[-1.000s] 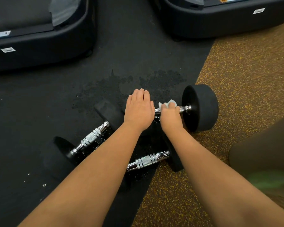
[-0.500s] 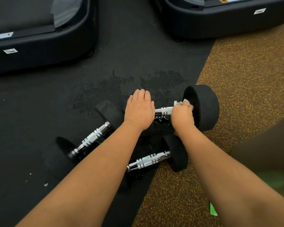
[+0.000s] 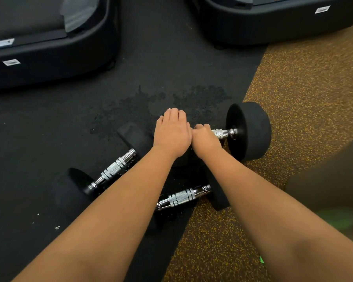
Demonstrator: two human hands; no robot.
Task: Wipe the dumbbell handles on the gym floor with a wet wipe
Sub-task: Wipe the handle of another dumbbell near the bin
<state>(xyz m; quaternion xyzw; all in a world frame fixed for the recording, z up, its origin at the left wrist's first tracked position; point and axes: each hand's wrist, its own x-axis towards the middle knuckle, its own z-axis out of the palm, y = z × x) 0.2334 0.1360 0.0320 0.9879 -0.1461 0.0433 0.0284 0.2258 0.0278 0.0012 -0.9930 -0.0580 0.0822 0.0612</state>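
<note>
Three black-headed dumbbells with chrome knurled handles lie on the floor. My left hand (image 3: pixel 172 133) rests flat, fingers straight, on the left head of the far dumbbell (image 3: pixel 249 131). My right hand (image 3: pixel 205 139) is curled round the left end of that dumbbell's handle (image 3: pixel 224 132), right beside my left hand. The wet wipe is hidden under its fingers. A second dumbbell's handle (image 3: pixel 114 168) lies to the left. The third dumbbell's handle (image 3: pixel 181 197) shows between my forearms.
Two black machine bases stand at the back left (image 3: pixel 49 53) and back right (image 3: pixel 273 23). A damp patch (image 3: pixel 151 102) darkens the black mat beyond my hands. Brown speckled flooring (image 3: pixel 304 98) lies to the right, with a clothed knee (image 3: pixel 330 180) at the right edge.
My right hand slid right along the far handle to the black head, then back left until it touches my left hand. The wipe, visible earlier, is now covered. My left hand stayed put.
</note>
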